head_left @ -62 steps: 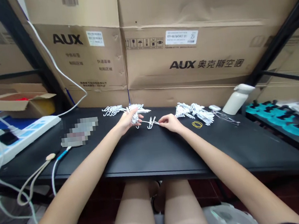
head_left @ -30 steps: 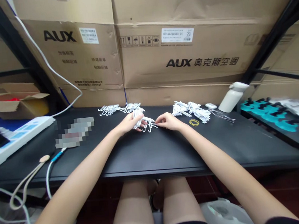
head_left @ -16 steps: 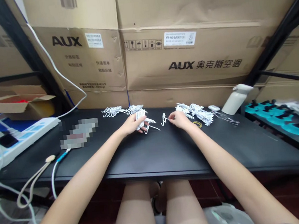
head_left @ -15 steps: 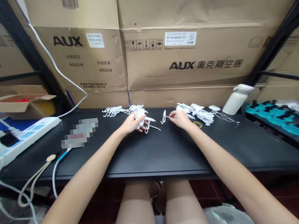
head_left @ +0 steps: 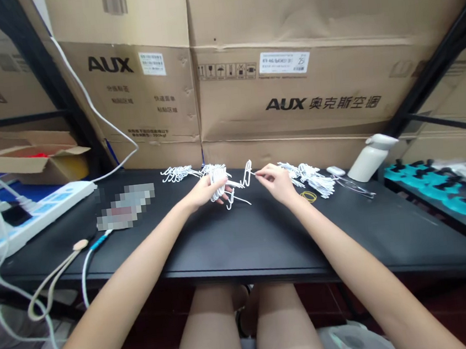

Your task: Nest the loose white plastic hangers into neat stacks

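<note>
My left hand (head_left: 210, 191) is closed around a bunch of white wire hooks (head_left: 217, 179), some of whose ends stick out to the right. Between the fingertips of my right hand (head_left: 276, 181) is the thin stem of a single white wire hook (head_left: 248, 173). Its bent end is close to the bunch; whether they touch, I cannot tell. More white hooks (head_left: 178, 173) lie behind and left of my left hand. Beyond my right hand rests a pile of white hooks (head_left: 317, 179), with yellow rubber bands (head_left: 308, 196) in front of it.
A white bottle (head_left: 370, 158), glasses (head_left: 357, 188) and a small white case (head_left: 334, 171) stand or lie at the right. Teal and black parts (head_left: 434, 189) are farther right. On the left are a white power strip (head_left: 50, 216), cables and a blurred-out device (head_left: 126, 208). Cardboard boxes (head_left: 291, 90) wall the back.
My right hand has brought its hook left and slightly up, closer to the bunch in my left hand. That hook has turned. My left hand stays nearly in place.
</note>
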A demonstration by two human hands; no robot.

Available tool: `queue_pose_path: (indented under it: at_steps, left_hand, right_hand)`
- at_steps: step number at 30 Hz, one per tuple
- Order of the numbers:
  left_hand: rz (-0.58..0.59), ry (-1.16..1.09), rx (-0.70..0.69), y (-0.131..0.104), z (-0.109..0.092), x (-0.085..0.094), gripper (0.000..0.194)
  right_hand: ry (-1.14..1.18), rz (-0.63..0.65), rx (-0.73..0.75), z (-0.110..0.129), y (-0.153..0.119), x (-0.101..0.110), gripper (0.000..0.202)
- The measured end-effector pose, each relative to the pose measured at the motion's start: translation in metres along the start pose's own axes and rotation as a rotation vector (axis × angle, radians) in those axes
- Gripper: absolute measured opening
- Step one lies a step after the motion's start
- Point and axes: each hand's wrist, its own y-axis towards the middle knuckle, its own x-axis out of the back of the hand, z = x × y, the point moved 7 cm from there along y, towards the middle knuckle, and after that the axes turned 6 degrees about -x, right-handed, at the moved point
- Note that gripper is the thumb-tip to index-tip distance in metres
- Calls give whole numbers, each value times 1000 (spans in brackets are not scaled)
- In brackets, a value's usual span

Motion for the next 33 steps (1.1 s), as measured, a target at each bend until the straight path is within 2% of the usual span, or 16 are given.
queue_pose_path:
  at_steps: [10, 14, 21, 26, 29, 33]
  left_hand:
    - [26, -55, -13, -2, -4, -9, 38]
    - [85, -36, -16, -5, -5, -15, 39]
    - [143, -91, 28, -8, -8, -22, 39]
    - [112, -176, 108, -9, 1, -22, 39]
    - [89, -220, 165, -9, 6, -24, 39]
    - [78, -219, 168, -10, 5, -26, 42]
  right_hand:
    - [108, 108, 2, 14, -4, -12, 15]
    - [175, 196, -14, 24, -8, -21, 18]
    - [427, 319, -302, 16, -9, -31, 28]
    - [634, 324, -514, 9, -16, -43, 31]
    - [699, 298, -553, 10, -19, -48, 30]
    - [654, 264, -519, 14, -20, -46, 29]
